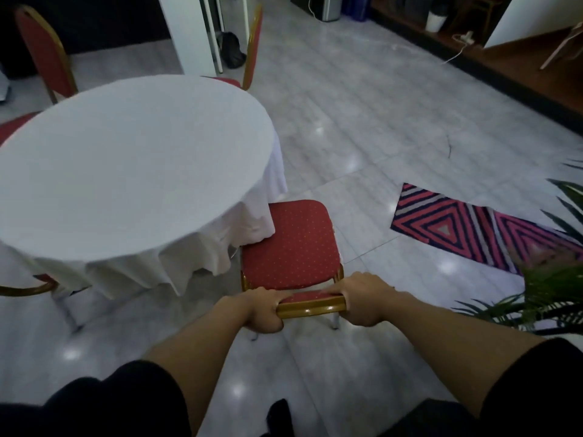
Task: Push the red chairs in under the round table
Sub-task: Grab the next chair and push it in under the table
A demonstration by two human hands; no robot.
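A round table (126, 159) with a white cloth fills the left half of the view. A red chair (293, 244) with a gold frame stands at its near right edge, seat corner just touching the hanging cloth. My left hand (263, 312) and my right hand (366, 302) both grip the top of its backrest, one at each end. Another red chair (42, 52) stands at the far left of the table, one more red chair (252, 47) at the far side. A gold chair-back rim (28, 288) shows at the near left.
A striped red, pink and dark rug (467, 228) lies on the glossy tile floor to the right. Green plant leaves (549, 279) reach in at the right edge. A white pillar (189, 29) stands behind the table. A raised wooden floor (520, 64) runs along the far right.
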